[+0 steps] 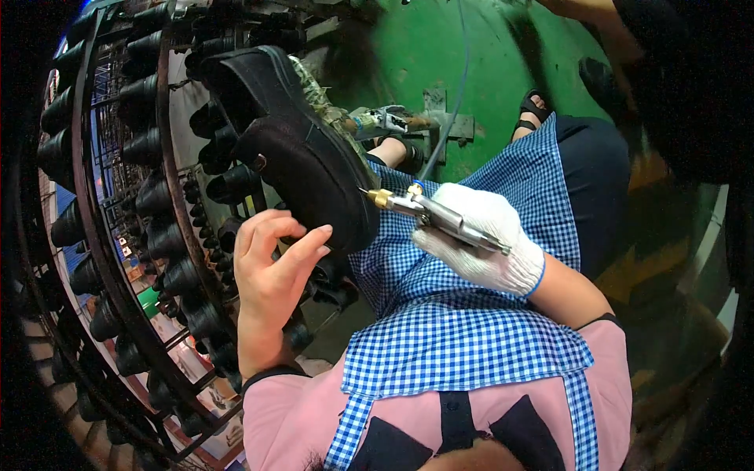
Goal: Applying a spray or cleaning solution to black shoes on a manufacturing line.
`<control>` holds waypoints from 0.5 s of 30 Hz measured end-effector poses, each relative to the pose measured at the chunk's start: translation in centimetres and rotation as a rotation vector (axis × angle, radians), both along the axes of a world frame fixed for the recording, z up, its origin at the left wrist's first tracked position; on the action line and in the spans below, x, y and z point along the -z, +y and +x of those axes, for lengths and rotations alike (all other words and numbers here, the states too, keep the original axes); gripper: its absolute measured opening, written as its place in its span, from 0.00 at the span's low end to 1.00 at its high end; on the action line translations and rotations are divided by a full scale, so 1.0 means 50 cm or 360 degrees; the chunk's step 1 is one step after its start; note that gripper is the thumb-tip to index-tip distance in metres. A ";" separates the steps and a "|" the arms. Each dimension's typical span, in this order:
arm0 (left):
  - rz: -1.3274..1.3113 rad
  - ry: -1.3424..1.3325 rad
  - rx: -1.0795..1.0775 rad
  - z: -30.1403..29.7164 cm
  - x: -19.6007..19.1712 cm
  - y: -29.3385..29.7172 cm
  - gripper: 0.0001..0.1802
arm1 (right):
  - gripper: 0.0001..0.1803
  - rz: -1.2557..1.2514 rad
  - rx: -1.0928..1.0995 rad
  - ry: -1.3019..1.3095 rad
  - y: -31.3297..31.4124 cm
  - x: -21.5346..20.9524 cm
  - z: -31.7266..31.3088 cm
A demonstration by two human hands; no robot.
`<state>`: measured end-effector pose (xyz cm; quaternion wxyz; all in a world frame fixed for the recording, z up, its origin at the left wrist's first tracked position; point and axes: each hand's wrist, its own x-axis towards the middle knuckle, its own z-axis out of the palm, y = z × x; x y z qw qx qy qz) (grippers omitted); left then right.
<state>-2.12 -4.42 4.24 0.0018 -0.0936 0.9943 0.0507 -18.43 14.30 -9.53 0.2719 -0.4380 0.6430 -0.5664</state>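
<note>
A black shoe (314, 177) is up in front of me, toe toward me, against a worn, crusted support (318, 90). My left hand (271, 255) is bare and beside the toe, its fingers loosely bent and apart with nothing visible between them. Whether its fingertips touch the shoe I cannot tell. In a white knitted glove, my right hand (483, 235) grips a slim metal spray gun (448, 220) with a brass nozzle. Its thin tip points at the toe's right edge, close to it. A thin hose (455, 110) runs up from the gun.
A tall dark metal rack (169, 157) with rows of black shoes (141, 145) stands on my left. A metal fitting (393, 119) sits beyond the shoe, above the green floor (503, 71). A blue checked apron (463, 345) covers my lap. Another person's arm (585, 12) shows at the upper right.
</note>
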 end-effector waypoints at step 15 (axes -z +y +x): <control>-0.0005 -0.0241 0.0368 -0.180 0.016 0.005 0.34 | 0.09 0.0007 0.0197 0.0126 0.071 -0.015 -0.040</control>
